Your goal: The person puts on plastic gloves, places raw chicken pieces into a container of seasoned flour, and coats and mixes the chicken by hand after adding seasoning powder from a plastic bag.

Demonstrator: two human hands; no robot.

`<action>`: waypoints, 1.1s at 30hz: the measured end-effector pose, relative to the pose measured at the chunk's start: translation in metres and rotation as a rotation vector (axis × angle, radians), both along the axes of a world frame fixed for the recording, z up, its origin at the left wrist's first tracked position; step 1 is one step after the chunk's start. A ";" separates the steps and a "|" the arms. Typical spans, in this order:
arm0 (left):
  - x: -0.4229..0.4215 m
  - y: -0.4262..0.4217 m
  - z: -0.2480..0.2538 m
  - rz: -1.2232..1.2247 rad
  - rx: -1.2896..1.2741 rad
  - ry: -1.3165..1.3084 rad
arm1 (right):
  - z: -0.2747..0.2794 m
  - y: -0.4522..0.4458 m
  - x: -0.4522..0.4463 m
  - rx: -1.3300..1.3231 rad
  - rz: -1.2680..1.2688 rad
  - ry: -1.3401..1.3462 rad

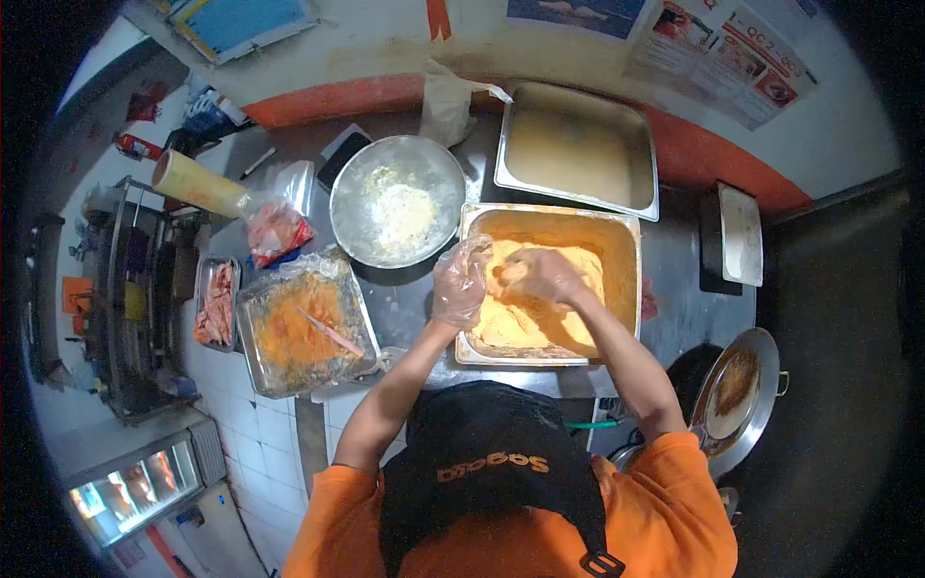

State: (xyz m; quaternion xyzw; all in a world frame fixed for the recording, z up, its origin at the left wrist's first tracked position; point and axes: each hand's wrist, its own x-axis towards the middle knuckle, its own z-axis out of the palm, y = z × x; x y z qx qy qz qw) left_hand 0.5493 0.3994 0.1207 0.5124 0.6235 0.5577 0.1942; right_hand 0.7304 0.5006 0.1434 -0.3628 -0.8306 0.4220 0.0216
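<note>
The left hand (461, 284), in a clear plastic glove, was raised at the left rim of a deep metal tub (622, 275), its fingers bent into a half-closed grip; whether anything lay inside it, I could not tell. The right hand (547, 276) was over the tub with its fingers curled inward, a narrow grip close to the yellow powder (525, 328); I could not make out whether it held a piece. The powder covered the tub's floor, heaped unevenly, and the two hands hid part of it.

The tub stood on a metal desk (400, 323). Just behind it was a steel pan (578, 198) of cloudy liquid, and just beside it, back left, a round bowl (358, 217) with white powder (405, 214). Farther left, a tray (260, 364) smeared orange carried a pink-handled utensil (332, 334), next to a small container of raw meat (216, 303). A wide round pan (761, 409) stood well apart, right.
</note>
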 end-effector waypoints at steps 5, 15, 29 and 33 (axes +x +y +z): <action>0.005 0.000 0.013 0.007 0.000 -0.095 | 0.044 0.025 0.032 -0.181 -0.136 -0.050; 0.001 0.001 0.003 0.041 0.047 0.065 | 0.030 0.025 0.047 -0.426 -0.130 -0.210; 0.000 0.001 0.007 0.034 0.013 -0.014 | 0.012 0.010 0.013 0.070 0.211 -0.442; 0.004 -0.003 0.015 0.029 -0.025 -0.130 | 0.020 -0.027 0.000 0.206 0.207 -0.590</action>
